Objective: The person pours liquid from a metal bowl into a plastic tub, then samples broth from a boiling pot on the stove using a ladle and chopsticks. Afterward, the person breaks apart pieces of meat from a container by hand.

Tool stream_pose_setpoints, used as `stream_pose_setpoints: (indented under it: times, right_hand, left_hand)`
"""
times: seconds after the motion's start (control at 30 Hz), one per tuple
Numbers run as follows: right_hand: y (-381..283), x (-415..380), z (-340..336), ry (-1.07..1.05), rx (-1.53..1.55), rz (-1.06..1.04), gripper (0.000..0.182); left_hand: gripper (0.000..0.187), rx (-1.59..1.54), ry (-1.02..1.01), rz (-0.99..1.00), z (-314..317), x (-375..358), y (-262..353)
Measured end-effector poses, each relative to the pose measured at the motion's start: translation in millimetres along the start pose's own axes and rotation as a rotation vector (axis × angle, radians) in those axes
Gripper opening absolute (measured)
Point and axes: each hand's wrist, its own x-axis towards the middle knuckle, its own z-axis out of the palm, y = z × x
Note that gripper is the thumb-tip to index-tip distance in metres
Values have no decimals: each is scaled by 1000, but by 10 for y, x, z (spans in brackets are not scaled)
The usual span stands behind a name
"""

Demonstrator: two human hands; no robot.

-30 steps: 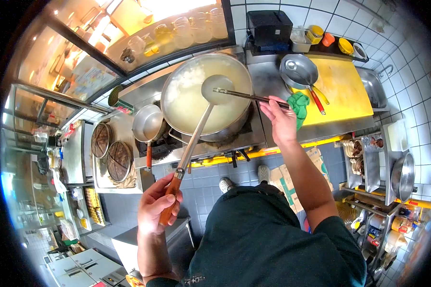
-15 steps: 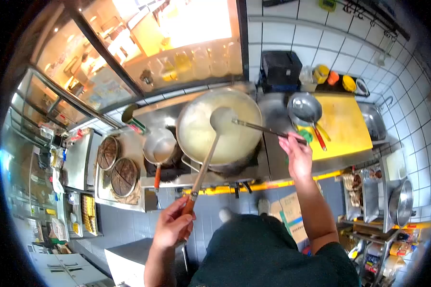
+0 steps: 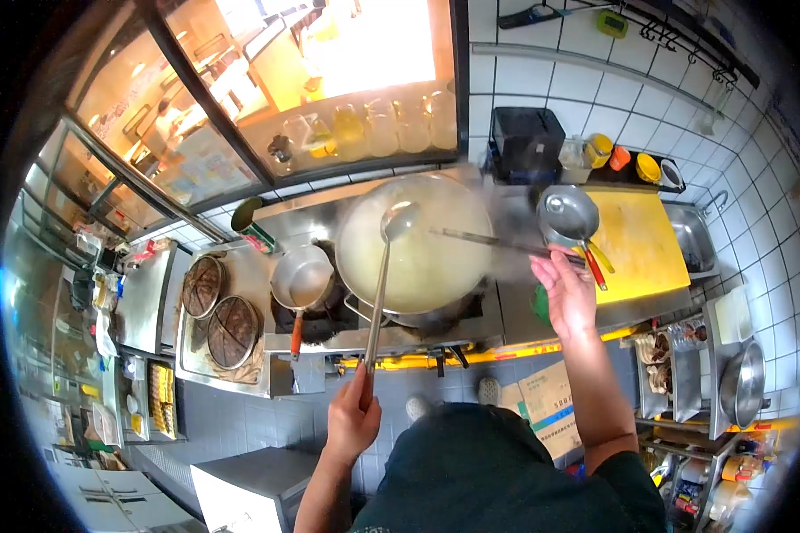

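ladle [image 3: 384,266] handle in left hand [image 3: 354,417]

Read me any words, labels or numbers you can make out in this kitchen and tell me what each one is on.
Cardboard box on the floor: dark print, too blurred to read.
Papers behind the glass window: print too small to read.
Green can beside the stove: label too small to read.
Big pot, ladle in the left hand, chopsticks in the right hand: no writing visible.

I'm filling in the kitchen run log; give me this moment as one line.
left hand: holds ladle | right hand: holds chopsticks | both over wok
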Motion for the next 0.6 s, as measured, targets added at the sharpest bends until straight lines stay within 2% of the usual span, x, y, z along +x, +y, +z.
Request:
stream_pose_setpoints:
  times: [0.1,0.2,0.53,0.6]
  right_hand:
    - [-64,-15,43,-39,7,-5,17]
    - [-125,-43,113,-52,13,-23,17]
    - [-183,-96,12,-70,-33,25,18]
    - [-179,-116,-11,-52,-45,24,18]
  left_hand:
    - [59,127,61,77,96,9,13]
    - [59,210,44,23,164,-46,3]
    - [62,233,40,-37,340,-162,-55]
    - [62,230,92,-6,426,-195,-131]
